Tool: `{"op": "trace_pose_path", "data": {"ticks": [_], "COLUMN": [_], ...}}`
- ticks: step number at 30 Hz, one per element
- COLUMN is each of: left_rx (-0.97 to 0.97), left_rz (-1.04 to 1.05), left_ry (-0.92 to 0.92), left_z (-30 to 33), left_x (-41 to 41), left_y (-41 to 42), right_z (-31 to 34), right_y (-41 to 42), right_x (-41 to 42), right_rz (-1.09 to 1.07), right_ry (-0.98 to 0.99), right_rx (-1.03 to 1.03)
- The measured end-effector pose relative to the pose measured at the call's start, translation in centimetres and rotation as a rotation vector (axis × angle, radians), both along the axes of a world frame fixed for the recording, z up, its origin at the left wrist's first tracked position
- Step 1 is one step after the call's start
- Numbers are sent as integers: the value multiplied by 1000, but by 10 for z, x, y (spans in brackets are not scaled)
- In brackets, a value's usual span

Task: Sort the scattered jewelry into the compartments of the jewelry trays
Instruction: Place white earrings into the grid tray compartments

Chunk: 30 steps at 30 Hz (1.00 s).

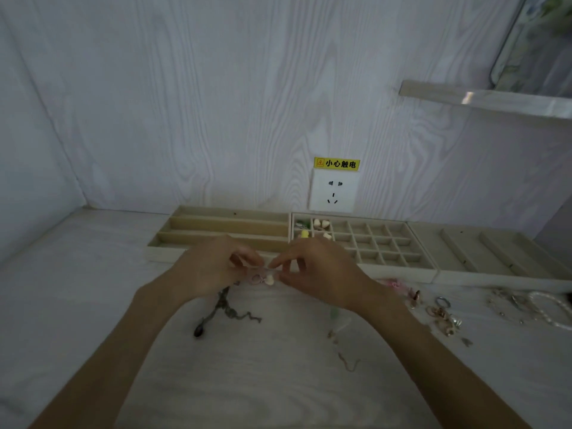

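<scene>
Both hands meet above the table just in front of the trays. My left hand (pixel 213 267) and my right hand (pixel 318 270) pinch the two ends of a small clear packet (pixel 263 277) holding a pink ring-shaped piece and a cream heart-shaped earring. Behind them stand three beige trays: a long-slot tray (pixel 223 226), a grid tray (pixel 383 243) with cream, green and yellow pieces in its far-left cells, and a tray with slanted slots (pixel 483 249). A dark necklace (pixel 223 311) lies on the table under my left wrist.
Loose jewelry lies at the right: a pink piece (pixel 394 284), gold and silver earrings and rings (pixel 441 314), a pearl bracelet (pixel 548 308). A green drop earring (pixel 337 320) and a thin hook (pixel 349 363) lie nearer. A wall socket (pixel 333 190) sits behind the trays.
</scene>
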<state>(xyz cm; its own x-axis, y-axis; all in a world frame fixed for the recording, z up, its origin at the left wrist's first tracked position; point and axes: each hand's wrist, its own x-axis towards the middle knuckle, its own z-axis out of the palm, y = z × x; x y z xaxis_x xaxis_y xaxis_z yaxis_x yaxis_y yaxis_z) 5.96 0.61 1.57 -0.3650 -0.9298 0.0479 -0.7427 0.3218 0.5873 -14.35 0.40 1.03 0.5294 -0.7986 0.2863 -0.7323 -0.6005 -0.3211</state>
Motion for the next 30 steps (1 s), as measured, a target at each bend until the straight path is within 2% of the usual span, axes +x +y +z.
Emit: {"op": "trace_pose_path", "data": {"ticks": [6, 14, 18, 21, 25, 28, 30], "left_rx": [-15, 1, -56, -100, -140, -160, -141], "left_rz": [32, -37, 45, 83, 4, 63, 85], "left_ry": [-28, -24, 15, 179, 332, 516, 572], "left_z": [-15, -10, -17, -12, 10, 24, 27], "left_x": [6, -3, -6, -14, -35, -54, -66], "left_y": [2, 9, 6, 5, -6, -25, -38], "right_z": [-7, -11, -2, 10, 32, 43, 44], "right_y": [6, 7, 9, 6, -4, -14, -21], "right_x": [15, 21, 16, 10, -4, -20, -31], "right_rz": [-107, -145, -137, -184, -312, -390, -425], "right_ry": [139, 125, 8, -60, -299, -486, -601], "right_rx": [-20, -1, 0, 7, 80, 137, 160]}}
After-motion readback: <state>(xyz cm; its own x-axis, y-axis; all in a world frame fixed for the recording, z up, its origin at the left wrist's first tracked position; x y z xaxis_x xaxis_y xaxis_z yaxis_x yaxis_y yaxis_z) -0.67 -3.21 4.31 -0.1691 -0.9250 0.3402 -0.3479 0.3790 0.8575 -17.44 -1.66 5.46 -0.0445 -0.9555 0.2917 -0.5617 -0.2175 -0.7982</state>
